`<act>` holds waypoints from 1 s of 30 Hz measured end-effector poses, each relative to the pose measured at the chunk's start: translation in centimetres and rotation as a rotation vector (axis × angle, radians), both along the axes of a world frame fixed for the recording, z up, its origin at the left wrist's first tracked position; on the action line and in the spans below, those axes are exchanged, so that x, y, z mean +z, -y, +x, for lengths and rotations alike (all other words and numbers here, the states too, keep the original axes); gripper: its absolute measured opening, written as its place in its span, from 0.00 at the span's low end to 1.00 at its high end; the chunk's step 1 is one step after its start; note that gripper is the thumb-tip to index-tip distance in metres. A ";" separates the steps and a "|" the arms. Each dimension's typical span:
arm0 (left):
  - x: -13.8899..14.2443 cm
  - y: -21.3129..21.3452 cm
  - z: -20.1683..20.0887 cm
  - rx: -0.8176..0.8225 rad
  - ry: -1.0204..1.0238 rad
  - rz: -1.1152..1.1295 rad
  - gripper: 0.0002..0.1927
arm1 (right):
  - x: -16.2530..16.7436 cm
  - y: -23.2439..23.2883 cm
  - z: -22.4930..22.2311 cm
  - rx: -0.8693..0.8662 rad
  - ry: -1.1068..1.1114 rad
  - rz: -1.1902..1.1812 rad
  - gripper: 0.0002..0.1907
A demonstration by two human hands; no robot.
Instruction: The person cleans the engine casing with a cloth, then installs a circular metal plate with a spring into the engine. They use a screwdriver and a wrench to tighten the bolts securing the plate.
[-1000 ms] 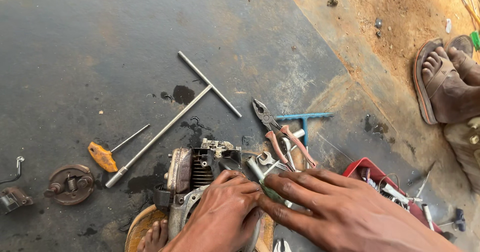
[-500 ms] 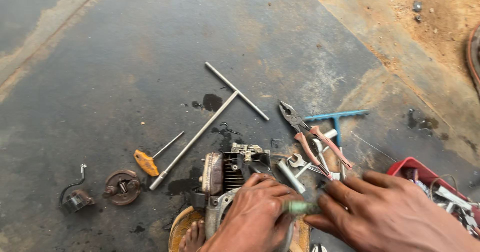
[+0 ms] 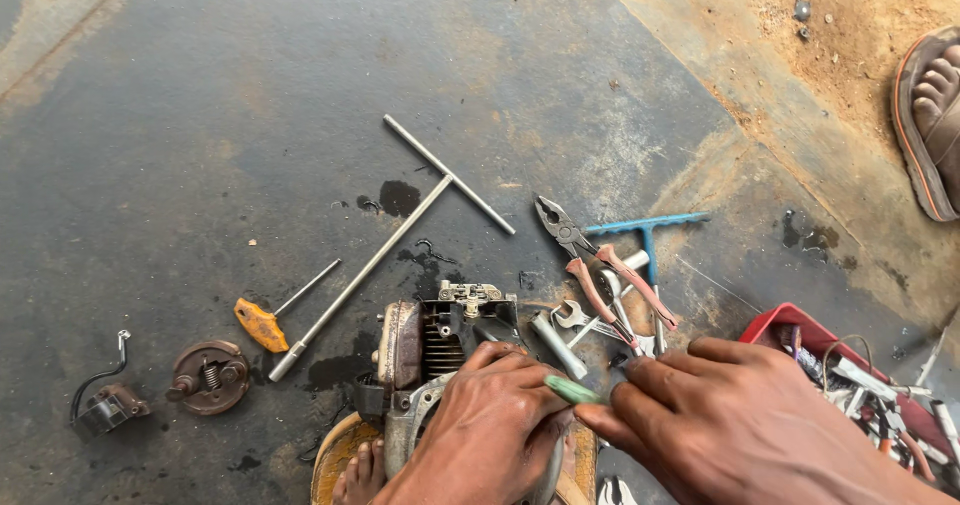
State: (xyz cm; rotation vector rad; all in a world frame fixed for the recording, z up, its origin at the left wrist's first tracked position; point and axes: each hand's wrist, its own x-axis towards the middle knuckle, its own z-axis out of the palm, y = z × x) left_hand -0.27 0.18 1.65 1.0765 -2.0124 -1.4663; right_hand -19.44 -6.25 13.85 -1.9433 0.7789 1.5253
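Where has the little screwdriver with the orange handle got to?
The orange-handled screwdriver lies on the dark floor, left of the small engine, just beside the lower end of the long T-handle wrench and right of the round clutch part.

Below me is a dark, oil-stained concrete floor (image 3: 200, 145), with sandy ground (image 3: 850, 25) past its far right edge. Lying on the floor: a long metal T-handle wrench (image 3: 400, 235) in the middle, an orange-handled screwdriver (image 3: 262, 323) just left of it, then a round rusty clutch part (image 3: 208, 375) and a small black coil with a wire (image 3: 100, 405) further left. A small engine (image 3: 430, 345) sits near me. To its right lie red-handled pliers (image 3: 600, 265), a blue T-handle tool (image 3: 648, 230), spanners (image 3: 575, 317) and a red tray (image 3: 790, 323) of tools
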 end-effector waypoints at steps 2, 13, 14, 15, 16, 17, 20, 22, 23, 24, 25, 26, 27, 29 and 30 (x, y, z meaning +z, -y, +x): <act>0.0 0.0 0.1 0.014 0.013 0.004 0.09 | 0.3 0.3 0.0 0.112 0.739 -0.389 0.29; 0.3 0.2 -0.2 -0.036 0.124 0.037 0.07 | 1.9 1.0 2.4 -0.067 0.210 -0.114 0.28; 0.3 0.3 -0.2 -0.053 0.166 0.052 0.06 | 2.0 1.1 2.0 0.020 0.694 -0.363 0.26; 0.3 0.3 -0.3 -0.068 0.207 0.064 0.04 | 2.0 1.2 1.4 0.072 0.946 -0.465 0.24; 0.4 0.2 -0.3 -0.039 0.160 0.027 0.06 | 2.0 1.2 1.1 0.142 1.185 -0.595 0.23; 0.4 0.2 -0.3 -0.013 0.113 -0.011 0.08 | 2.0 1.3 0.8 0.167 1.193 -0.575 0.22; 0.4 0.2 -0.1 0.022 0.000 -0.036 0.13 | 1.7 0.7 1.0 0.089 0.520 -0.209 0.26; 0.3 0.2 0.0 0.019 0.005 0.004 0.12 | 1.4 0.4 1.5 -0.054 0.072 0.007 0.29; 0.2 0.2 0.0 0.006 0.037 0.036 0.10 | 1.3 0.2 1.7 -0.148 -0.038 0.051 0.29; 0.2 0.2 0.0 -0.009 0.069 0.068 0.09 | 1.3 0.3 1.5 -0.147 0.132 -0.039 0.28; 0.1 0.2 0.0 -0.009 0.082 0.024 0.08 | 1.2 0.0 1.5 -0.132 0.300 -0.134 0.28; 0.1 0.1 0.1 -0.009 0.097 -0.019 0.07 | 1.2 0.2 1.1 -0.014 0.748 -0.363 0.26; 0.1 0.1 0.1 -0.007 0.111 -0.065 0.06 | 1.2 0.2 0.6 0.062 0.965 -0.458 0.25; 0.1 0.0 0.2 0.025 0.049 -0.086 0.11 | 0.9 0.0 -0.4 0.188 1.146 -0.572 0.25; 0.1 0.0 0.2 0.043 0.016 -0.097 0.14 | 0.5 -0.4 -0.7 0.149 0.967 -0.465 0.26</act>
